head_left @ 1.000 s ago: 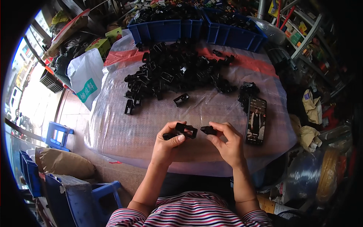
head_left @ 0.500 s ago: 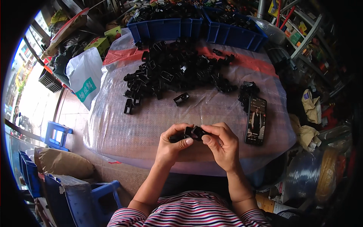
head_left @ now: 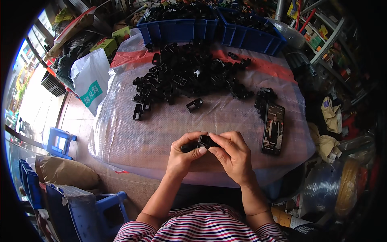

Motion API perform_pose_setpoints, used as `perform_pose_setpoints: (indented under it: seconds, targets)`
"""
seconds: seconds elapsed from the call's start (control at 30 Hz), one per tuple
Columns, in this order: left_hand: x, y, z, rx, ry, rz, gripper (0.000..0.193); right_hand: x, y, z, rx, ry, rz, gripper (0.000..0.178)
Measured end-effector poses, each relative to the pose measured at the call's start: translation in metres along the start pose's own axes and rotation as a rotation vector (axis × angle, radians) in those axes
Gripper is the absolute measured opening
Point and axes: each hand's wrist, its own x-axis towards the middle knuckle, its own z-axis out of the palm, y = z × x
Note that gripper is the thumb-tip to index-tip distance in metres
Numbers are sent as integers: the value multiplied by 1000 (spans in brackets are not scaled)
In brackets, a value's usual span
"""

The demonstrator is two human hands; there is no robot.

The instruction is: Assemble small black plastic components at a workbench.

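Between my two hands, over the near part of the covered table, is a small black plastic part (head_left: 204, 140) with a hollow, boxy shape. My left hand (head_left: 186, 152) is closed around it, with the thumb along its near side. The thumb and forefinger of my right hand (head_left: 231, 152) pinch its right end. Whether it is one piece or two fitted together I cannot tell. Farther off lies a heap of similar black parts (head_left: 181, 72), and one loose black part (head_left: 194, 105) rests between the heap and my hands.
Two blue bins (head_left: 177, 31) full of black parts stand along the far edge. A phone (head_left: 273, 128) showing a person leans on a small black clump (head_left: 266, 97) at right. Clear woven sheeting (head_left: 133, 141) covers the table. A blue stool (head_left: 111, 205) stands at lower left.
My right hand has moved slightly left, bringing its fingertips against the part in my left hand. The gap between the black pieces has closed. The heap and phone stay put.
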Motion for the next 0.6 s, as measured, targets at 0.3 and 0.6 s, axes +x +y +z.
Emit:
perform_pose_setpoints:
  seconds: [0.3,0.6]
  targets:
    - [-1,1,7,178,46,224,37,-7,18,19,530,-99,340,34]
    - [2,5,-3,-136,226,125,24,27,29,10,482,-358,338,41]
